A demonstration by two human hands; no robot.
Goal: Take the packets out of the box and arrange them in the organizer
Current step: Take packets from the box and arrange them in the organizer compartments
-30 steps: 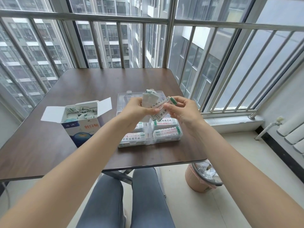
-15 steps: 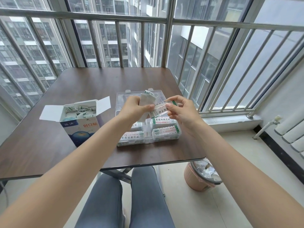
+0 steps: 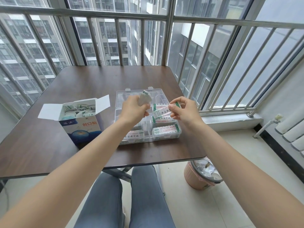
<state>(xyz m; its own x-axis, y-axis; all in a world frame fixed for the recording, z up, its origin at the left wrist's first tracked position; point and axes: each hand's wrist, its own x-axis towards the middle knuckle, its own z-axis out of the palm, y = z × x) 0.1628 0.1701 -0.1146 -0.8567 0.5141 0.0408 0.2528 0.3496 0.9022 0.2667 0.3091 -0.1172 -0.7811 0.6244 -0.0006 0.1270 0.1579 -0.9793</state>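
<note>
Separated since earlier: right hand (image 3: 185,111) grip pinches one light, floppy packet (image 3: 162,112) endwise; left hand (image 3: 134,109) grip clutches the bundle (image 3: 144,99).

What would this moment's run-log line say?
left hand: grips packet bundle | right hand: pinches one packet above organizer | box: open

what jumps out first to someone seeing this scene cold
Two bare arms reach over a brown table: the left hand grips a bunch of packets, while the right hand pinches a single packet above the clear organizer. To the left stands the open box, still full of packets.
</note>
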